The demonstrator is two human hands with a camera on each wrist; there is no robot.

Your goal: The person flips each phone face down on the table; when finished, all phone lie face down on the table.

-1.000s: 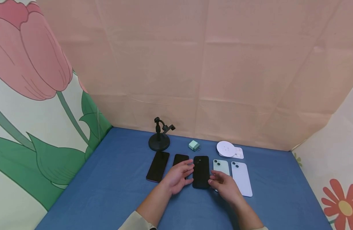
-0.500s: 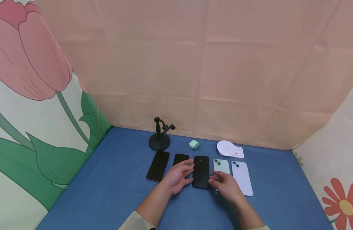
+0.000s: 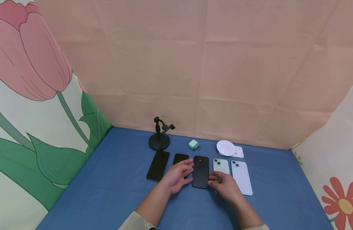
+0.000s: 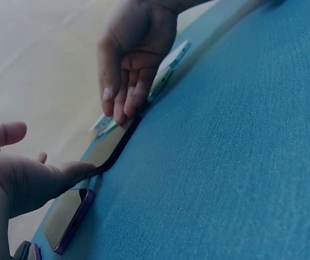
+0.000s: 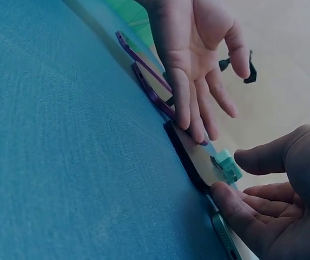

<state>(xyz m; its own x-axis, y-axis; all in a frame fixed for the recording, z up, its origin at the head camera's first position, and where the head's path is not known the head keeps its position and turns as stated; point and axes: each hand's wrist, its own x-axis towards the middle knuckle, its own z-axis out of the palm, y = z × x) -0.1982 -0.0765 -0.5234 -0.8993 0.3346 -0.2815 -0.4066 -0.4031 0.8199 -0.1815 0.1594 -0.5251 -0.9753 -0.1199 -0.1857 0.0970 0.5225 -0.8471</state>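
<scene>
In the head view a black phone [image 3: 200,172] lies back up, its camera at the upper end. My left hand [image 3: 179,177] is at its left edge with extended, spread fingers, and hides much of a dark phone [image 3: 180,158] beneath it. My right hand [image 3: 224,186] touches or nearly touches the black phone's right edge, its fingers relaxed, over the lower part of a mint-green phone [image 3: 221,166]. The right wrist view shows a fingertip [image 5: 225,197] at the black phone's corner. Neither hand is wrapped round the phone.
Another dark phone [image 3: 158,166] lies at the left of the row, a white phone [image 3: 241,179] at the right. Behind them stand a black stand [image 3: 159,140], a mint plug adapter [image 3: 194,145] and a white round disc [image 3: 226,148] on the blue cloth [image 3: 113,179].
</scene>
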